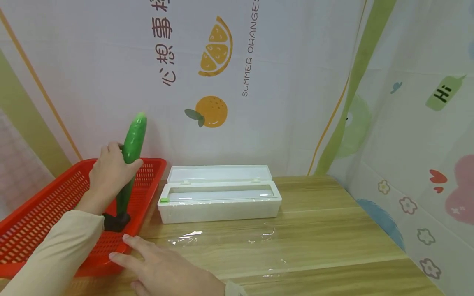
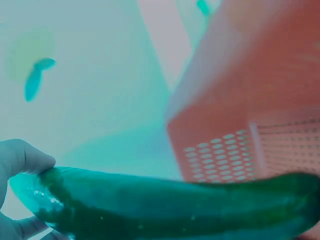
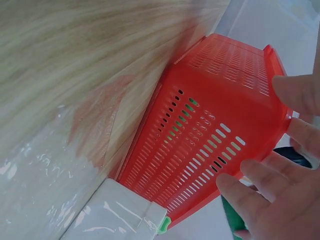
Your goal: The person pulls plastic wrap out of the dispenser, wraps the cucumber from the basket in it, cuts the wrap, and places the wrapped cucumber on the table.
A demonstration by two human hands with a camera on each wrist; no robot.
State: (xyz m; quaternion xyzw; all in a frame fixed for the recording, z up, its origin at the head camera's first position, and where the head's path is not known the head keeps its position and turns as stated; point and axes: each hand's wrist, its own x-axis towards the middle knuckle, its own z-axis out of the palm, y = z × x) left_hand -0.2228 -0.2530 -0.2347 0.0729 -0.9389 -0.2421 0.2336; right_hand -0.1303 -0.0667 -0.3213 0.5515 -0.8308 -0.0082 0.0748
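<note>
My left hand (image 1: 111, 170) grips a green cucumber (image 1: 135, 137) near its upper part. The cucumber stands almost upright, tilted a little, over the red plastic basket (image 1: 159, 164). In the left wrist view the cucumber (image 2: 165, 205) stretches across the bottom, with thumb and fingers around one end. At its lower end in the head view is a dark item (image 1: 117, 222) whose kind I cannot tell. My right hand (image 1: 170, 267) has its fingers spread at the basket's near right corner. In the right wrist view these fingers are by the basket's rim; contact is unclear.
A white cling film dispenser (image 1: 220, 211) stands on the wooden table (image 1: 333, 230), right of the basket, its lid raised. Clear film (image 1: 229, 242) spreads over the table before it. A printed cloth (image 1: 289, 123) hangs behind.
</note>
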